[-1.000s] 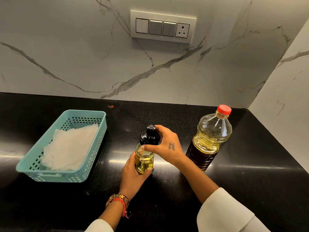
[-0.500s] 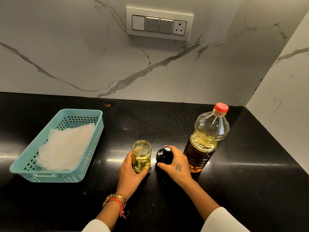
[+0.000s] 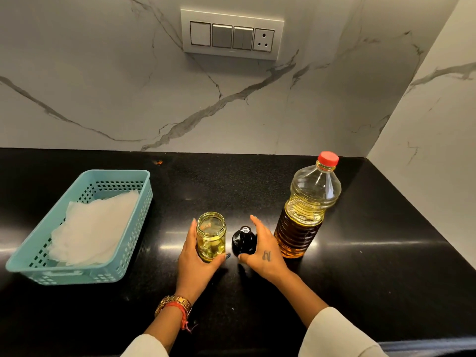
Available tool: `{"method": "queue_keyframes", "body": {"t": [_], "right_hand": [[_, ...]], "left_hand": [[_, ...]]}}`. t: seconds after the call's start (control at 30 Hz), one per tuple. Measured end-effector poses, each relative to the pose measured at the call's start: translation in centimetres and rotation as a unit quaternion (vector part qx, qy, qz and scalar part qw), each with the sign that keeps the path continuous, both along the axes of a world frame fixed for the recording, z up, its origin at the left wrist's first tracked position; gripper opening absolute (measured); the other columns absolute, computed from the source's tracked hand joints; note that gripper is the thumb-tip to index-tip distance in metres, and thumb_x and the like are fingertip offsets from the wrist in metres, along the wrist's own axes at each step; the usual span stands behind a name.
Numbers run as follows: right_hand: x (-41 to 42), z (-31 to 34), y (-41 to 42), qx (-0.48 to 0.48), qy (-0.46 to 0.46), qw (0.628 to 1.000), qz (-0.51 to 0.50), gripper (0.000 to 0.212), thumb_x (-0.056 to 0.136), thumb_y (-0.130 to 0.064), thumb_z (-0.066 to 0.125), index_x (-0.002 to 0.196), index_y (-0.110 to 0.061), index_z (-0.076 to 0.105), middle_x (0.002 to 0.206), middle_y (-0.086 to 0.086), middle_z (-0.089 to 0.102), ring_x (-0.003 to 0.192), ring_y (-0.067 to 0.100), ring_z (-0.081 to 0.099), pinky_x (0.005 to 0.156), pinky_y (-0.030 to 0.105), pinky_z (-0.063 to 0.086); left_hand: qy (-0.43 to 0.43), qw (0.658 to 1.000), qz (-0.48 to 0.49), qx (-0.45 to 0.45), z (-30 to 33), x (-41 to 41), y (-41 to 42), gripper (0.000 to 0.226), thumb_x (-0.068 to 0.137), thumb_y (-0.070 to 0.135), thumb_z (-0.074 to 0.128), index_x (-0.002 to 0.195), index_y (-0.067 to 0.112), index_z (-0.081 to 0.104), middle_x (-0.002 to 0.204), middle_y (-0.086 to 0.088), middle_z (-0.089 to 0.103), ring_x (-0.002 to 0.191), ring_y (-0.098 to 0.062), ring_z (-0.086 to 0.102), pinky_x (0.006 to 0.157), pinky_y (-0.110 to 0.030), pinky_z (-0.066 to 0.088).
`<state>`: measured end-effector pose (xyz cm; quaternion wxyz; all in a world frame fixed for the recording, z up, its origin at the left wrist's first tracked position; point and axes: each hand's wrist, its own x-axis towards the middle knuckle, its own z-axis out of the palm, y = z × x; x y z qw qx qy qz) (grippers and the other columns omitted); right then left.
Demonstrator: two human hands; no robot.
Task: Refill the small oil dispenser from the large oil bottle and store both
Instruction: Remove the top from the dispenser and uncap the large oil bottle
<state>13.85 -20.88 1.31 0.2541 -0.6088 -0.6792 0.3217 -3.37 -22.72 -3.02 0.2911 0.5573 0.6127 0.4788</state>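
Observation:
The small glass oil dispenser (image 3: 211, 235) stands open-topped on the black counter, with a little yellow oil at its bottom. My left hand (image 3: 195, 264) grips its lower body from the near side. Its black spout cap (image 3: 244, 240) stands on the counter just right of it. My right hand (image 3: 262, 251) hovers beside the cap with fingers spread, holding nothing. The large oil bottle (image 3: 306, 207) with a red cap stands upright to the right, about half full.
A teal plastic basket (image 3: 144, 199) holding white paper sheets sits at the left of the counter (image 3: 373, 266). Marble walls close the back and right side. A switch panel (image 3: 231, 34) is on the back wall.
My right hand took the black cap off the dispenser, set it down on the counter to the right, and has now let go of it. The left hand kept holding the dispenser.

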Motion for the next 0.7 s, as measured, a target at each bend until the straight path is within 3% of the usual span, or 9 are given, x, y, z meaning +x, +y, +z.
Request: {"method": "queue_keyframes", "body": {"t": [0.1, 0.23, 0.43, 0.53, 0.6, 0.7], "right_hand": [[-0.1, 2.0, -1.3, 0.063, 0.033, 0.997, -0.02, 0.082, 0.074, -0.008, 0.064, 0.145, -0.016, 0.023, 0.152, 0.005, 0.027, 0.142, 0.017, 0.019, 0.115, 0.027, 0.018], [-0.4, 6.8, -2.5, 0.179, 0.078, 0.981, -0.012, 0.067, 0.075, -0.007, 0.061, 0.138, -0.014, 0.038, 0.14, 0.004, 0.044, 0.132, 0.013, 0.037, 0.111, 0.03, 0.032], [1.6, 16.5, -2.5, 0.306, 0.094, 0.947, -0.033, 0.05, 0.082, -0.013, 0.066, 0.129, -0.014, 0.05, 0.127, 0.004, 0.056, 0.113, 0.01, 0.053, 0.093, 0.022, 0.048], [3.9, 20.0, -1.7, 0.361, 0.009, 0.925, -0.117, 0.043, 0.084, -0.025, 0.065, 0.125, -0.018, 0.053, 0.12, 0.0, 0.058, 0.099, 0.006, 0.054, 0.08, 0.018, 0.048], [5.9, 21.1, -0.8, 0.379, -0.087, 0.906, -0.166, 0.044, 0.084, -0.039, 0.063, 0.123, -0.019, 0.055, 0.119, 0.002, 0.061, 0.099, 0.01, 0.055, 0.082, 0.024, 0.047], [8.4, 21.4, 0.5, 0.318, -0.218, 0.907, -0.172, 0.055, 0.082, -0.054, 0.058, 0.12, -0.015, 0.059, 0.115, 0.008, 0.065, 0.103, 0.022, 0.059, 0.084, 0.032, 0.047]], "left_hand": [[-0.038, 0.999, -0.007, 0.016, 0.7, 0.1, -0.4, 0.109, 0.061, 0.037, 0.083, 0.146, 0.034, 0.014, 0.149, 0.003, 0.033, 0.133, -0.011, 0.036, 0.105, -0.025, 0.032], [-0.052, 0.995, -0.001, 0.086, 2.9, -0.1, 0.1, 0.097, 0.067, 0.06, 0.065, 0.146, 0.028, 0.019, 0.149, 0.008, 0.028, 0.138, -0.009, 0.028, 0.113, -0.038, 0.028], [-0.036, 0.976, -0.046, 0.211, 10.8, 1.6, 1.8, 0.076, 0.075, 0.051, 0.062, 0.139, 0.024, 0.031, 0.141, 0.006, 0.039, 0.132, -0.007, 0.037, 0.108, -0.029, 0.033], [-0.013, 0.97, -0.103, 0.22, 13.3, 3.8, 2.3, 0.074, 0.075, 0.051, 0.065, 0.136, 0.021, 0.037, 0.139, 0.002, 0.044, 0.127, -0.009, 0.044, 0.1, -0.027, 0.041], [0.003, 0.969, -0.152, 0.195, 14.5, 5.6, 2.3, 0.079, 0.073, 0.056, 0.067, 0.137, 0.023, 0.036, 0.141, 0.0, 0.043, 0.125, -0.012, 0.045, 0.098, -0.028, 0.044], [0.031, 0.968, -0.21, 0.137, 15.3, 8.5, 2.5, 0.085, 0.069, 0.06, 0.062, 0.141, 0.029, 0.03, 0.146, 0.001, 0.034, 0.13, -0.015, 0.039, 0.102, -0.037, 0.043]]}}
